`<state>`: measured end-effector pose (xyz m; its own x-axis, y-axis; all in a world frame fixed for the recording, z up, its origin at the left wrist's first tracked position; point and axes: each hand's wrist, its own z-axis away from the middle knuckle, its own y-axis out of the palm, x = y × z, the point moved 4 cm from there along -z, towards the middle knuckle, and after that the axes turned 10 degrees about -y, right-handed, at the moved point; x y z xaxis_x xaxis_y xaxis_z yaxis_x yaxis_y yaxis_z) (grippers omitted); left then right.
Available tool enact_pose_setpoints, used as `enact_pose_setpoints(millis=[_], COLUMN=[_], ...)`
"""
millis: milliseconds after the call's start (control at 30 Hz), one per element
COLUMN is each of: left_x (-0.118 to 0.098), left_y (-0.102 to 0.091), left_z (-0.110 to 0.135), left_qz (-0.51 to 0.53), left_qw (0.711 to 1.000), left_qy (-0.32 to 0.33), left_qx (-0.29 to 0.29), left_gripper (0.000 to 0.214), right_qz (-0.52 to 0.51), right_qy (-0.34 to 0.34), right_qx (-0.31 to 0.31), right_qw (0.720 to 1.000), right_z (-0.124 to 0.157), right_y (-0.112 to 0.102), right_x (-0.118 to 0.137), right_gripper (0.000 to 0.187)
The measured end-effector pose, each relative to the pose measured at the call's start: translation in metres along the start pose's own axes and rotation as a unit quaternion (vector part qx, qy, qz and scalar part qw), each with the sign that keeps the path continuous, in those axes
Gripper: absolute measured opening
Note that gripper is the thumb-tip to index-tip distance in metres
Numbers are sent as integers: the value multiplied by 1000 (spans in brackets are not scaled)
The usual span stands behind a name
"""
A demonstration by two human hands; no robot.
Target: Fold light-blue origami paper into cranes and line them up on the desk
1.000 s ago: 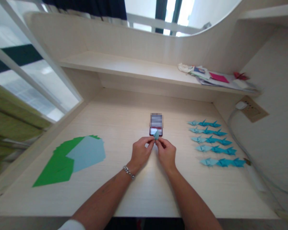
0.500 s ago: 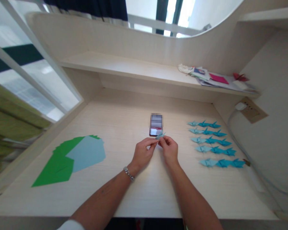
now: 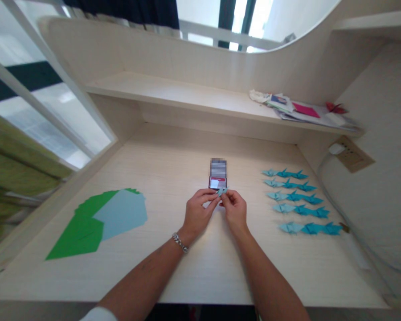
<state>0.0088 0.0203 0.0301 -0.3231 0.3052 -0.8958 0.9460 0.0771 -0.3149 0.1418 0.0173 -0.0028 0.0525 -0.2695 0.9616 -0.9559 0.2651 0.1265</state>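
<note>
Both my hands meet over the middle of the pale wooden desk [image 3: 173, 267]. My left hand [image 3: 198, 211], with a metal bracelet at the wrist, and my right hand [image 3: 235, 208] each pinch a small folded light-blue paper piece [image 3: 222, 191] between fingertips. Most of the paper is hidden by my fingers. Just beyond it a phone [image 3: 218, 174] lies on the desk with its screen lit.
A stack of green sheets [image 3: 76, 229] topped by a light-blue sheet [image 3: 122, 213] lies at the left. Rows of several folded blue paper cranes [image 3: 297, 200] fill the right side. A shelf holds papers [image 3: 300, 110]; a wall socket with cable [image 3: 341, 149] is at right.
The folded paper has been turned and drawn lower between my fingertips, showing less than before. My hands stayed close together near the phone.
</note>
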Motion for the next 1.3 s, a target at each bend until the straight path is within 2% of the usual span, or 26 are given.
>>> enact_pose_setpoints(millis=[167, 433, 633, 767, 1067, 1300], left_x=[2, 7, 13, 19, 39, 39], left_y=[0, 1, 4, 4, 11, 18], left_z=[0, 1, -1, -3, -6, -6], left_qz=[5, 21, 23, 59, 218, 257], left_qw=[1000, 995, 993, 990, 953, 922], left_qy=[-13, -95, -104, -123, -205, -254], left_qx=[10, 32, 50, 40, 44, 142], left_gripper=[14, 21, 22, 20, 30, 35], right_qz=[15, 85, 116, 116, 63, 79], right_qy=[-6, -35, -46, -46, 7, 22], right_qx=[-2, 8, 22, 37, 55, 72], right_qw=[1000, 996, 992, 991, 996, 994], right_z=[0, 2, 2, 1, -2, -3], right_y=[0, -1, -1, 0, 0, -3], right_x=[1, 4, 5, 4, -4, -6], right_gripper=[18, 19, 19, 19, 23, 23])
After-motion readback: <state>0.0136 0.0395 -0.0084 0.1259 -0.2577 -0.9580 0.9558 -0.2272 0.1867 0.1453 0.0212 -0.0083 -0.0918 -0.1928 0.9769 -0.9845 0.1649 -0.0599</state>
